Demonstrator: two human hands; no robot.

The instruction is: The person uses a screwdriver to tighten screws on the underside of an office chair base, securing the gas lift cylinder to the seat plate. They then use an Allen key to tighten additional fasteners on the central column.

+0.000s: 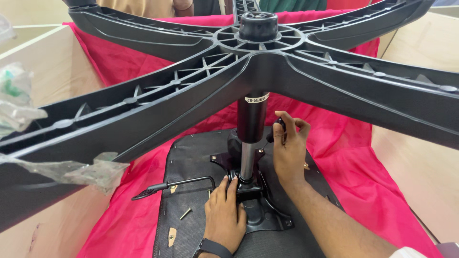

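Note:
An office chair lies upside down: its black seat underside rests on a red cloth, and the black five-armed base spreads overhead on the gas cylinder. My left hand presses on the black metal mechanism plate at the cylinder's foot. My right hand grips a black-handled screwdriver, its tip pointing down-left at the plate beside the cylinder. A black adjustment lever sticks out to the left.
Loose screws lie on the seat underside near my left hand. The red cloth covers a light wooden surface. Crumpled clear plastic sits at the left edge. Another person's torso shows at the top.

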